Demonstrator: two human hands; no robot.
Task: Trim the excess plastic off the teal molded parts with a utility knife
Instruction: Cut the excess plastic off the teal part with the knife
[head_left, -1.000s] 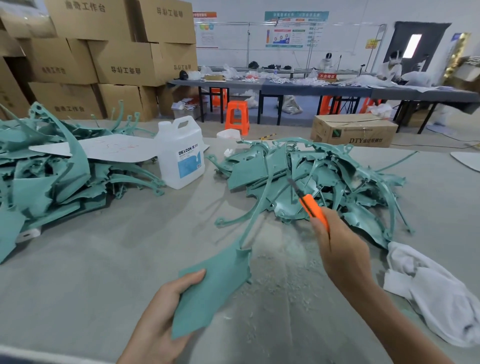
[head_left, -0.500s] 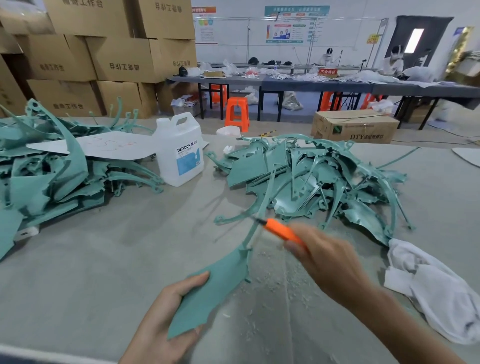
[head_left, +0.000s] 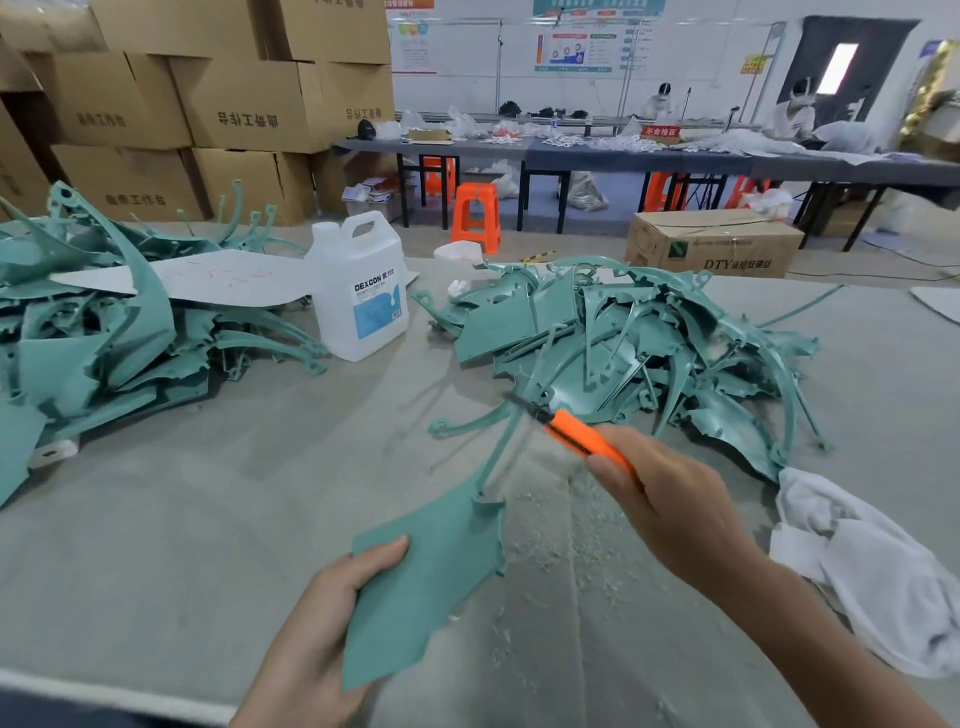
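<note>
1. We are holding one teal part in our left grip. The thumb is pressing on the top face of its flat panel near the left edge, and the fingers are curling underneath, out of sight.
2. The part is sitting in front of us near the middle of the grey surface. Its flat panel is closest to us, and its thin curved stem is reaching away toward the right-hand pile of teal parts.
3. Our right grip is wrapping tightly round the orange handle of the utility knife, and the dark blade end is pointing up and to the left.
4. The blade tip is sitting at the far end of the stem, where a hooked arm is branching off to the left. The tip is blurred, so we cannot tell whether it is touching the plastic.
5. Pale shavings are lying scattered on the surface just right of the panel, between our two grips.
6. A white cloth is lying crumpled near the right edge, beside our right forearm.
7. The left-hand pile of teal parts is carrying a white sheet on top, and a white jug is standing upright between the two piles.
8. Beyond the surface, cardboard boxes are standing stacked at the left, and an orange stool is standing in front of long tables.
</note>
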